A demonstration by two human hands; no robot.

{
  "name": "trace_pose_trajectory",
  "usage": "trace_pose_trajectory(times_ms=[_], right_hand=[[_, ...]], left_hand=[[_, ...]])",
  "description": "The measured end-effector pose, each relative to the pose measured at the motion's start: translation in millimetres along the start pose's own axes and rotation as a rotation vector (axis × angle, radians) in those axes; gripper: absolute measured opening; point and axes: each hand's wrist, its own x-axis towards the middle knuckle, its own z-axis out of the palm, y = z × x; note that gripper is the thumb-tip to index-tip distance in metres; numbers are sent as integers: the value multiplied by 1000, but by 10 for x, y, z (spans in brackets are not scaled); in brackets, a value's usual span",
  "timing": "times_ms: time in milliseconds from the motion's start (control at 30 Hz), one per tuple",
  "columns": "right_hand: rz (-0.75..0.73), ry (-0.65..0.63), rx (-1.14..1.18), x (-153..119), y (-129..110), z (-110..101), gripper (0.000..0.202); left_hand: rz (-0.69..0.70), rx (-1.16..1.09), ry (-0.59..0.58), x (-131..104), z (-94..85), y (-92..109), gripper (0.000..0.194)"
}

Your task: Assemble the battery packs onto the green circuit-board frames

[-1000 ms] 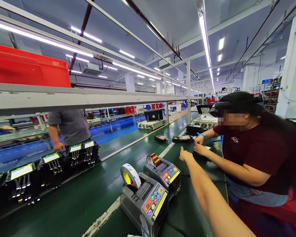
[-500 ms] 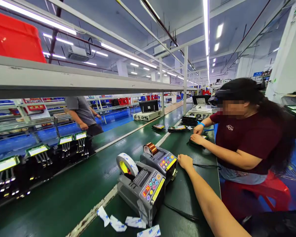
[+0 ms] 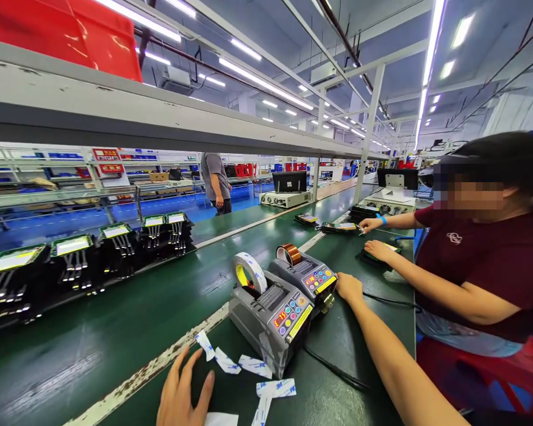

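My left hand (image 3: 182, 393), fingers apart and holding nothing, is at the bottom over the green bench, just left of several white strips with blue print (image 3: 254, 365). My right hand (image 3: 350, 288) reaches to the right side of the rear grey tape dispenser (image 3: 308, 273), which carries a roll of amber tape (image 3: 289, 254); its fingertips are hidden behind the machine. In front stands another grey dispenser (image 3: 270, 322) with a white tape roll (image 3: 250, 272) and a lit red display.
Stacks of black parts with green boards (image 3: 73, 254) line the bench's left side. At the right a person in a dark red shirt (image 3: 484, 254) handles a board. Black cables (image 3: 337, 370) lie right of the dispensers. A shelf (image 3: 169, 118) spans overhead.
My left hand has come into view at the bottom. The view has turned left, so the dispensers appear further right. The co-worker's far hand has moved away from the near one.
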Motion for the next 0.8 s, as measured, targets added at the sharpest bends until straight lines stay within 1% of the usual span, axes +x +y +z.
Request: trace_pose_trajectory(times_ms=[67,133,267,333,367,533,667,733,800], right_hand=[[3,6,3,8,-2,1,29],[9,9,10,21,-1,8,29],[14,15,32,44,7,31,30],[16,21,46,47,12,40,30],[17,23,54,47,13,42,30],[26,37,112,34,12,27,30],[54,52,189,29,19,35,29],[83,62,245,39,36,54,29],[128,74,312,67,62,65,29]], left_hand=[[37,102,5,188,103,58,70],[96,199,-26,291,168,48,70],[233,322,-235,331,206,-77,65],[260,302,-283,321,192,-104,64],[250,267,-276,315,177,-99,64],[103,22,-263,279,71,5,63],[103,-78,-162,271,31,27,59],[114,-104,-120,284,34,4,58],[127,-115,-102,303,40,-33,56]])
